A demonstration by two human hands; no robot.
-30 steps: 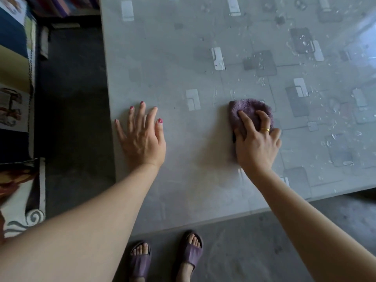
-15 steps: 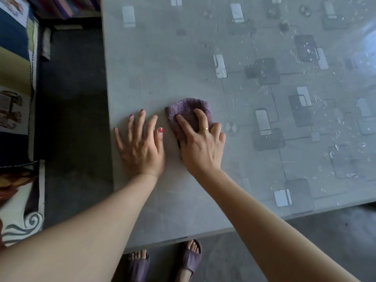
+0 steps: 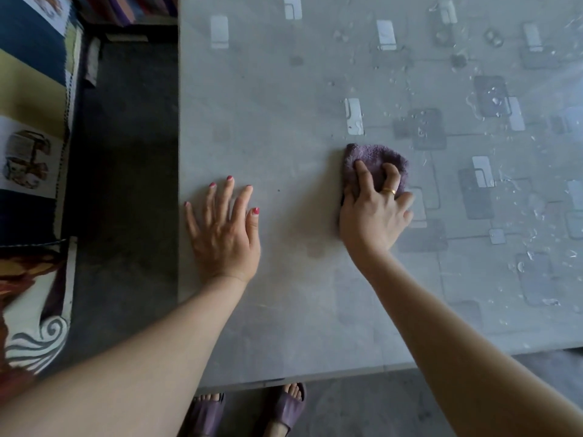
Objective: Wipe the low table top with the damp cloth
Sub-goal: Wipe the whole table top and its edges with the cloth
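The low table top [image 3: 268,99] is grey with a pattern of pale and dark rectangles and fills most of the view. A bunched purple damp cloth [image 3: 373,159] lies on it near the middle. My right hand [image 3: 373,212] presses down on the cloth with fingers curled over it, a gold ring on one finger. Flat on the table near its left edge rests my left hand [image 3: 224,231], fingers spread and holding nothing. Water drops and streaks [image 3: 517,190] cover the right part of the top.
Dark floor [image 3: 126,184] runs along the table's left side, with a patterned sofa or cushion [image 3: 31,137] beyond it. My feet in purple sandals [image 3: 284,408] stand under the near table edge [image 3: 315,378].
My right hand slid the cloth left until it nearly touched my left hand, then back to the right. The left hand stayed planted.
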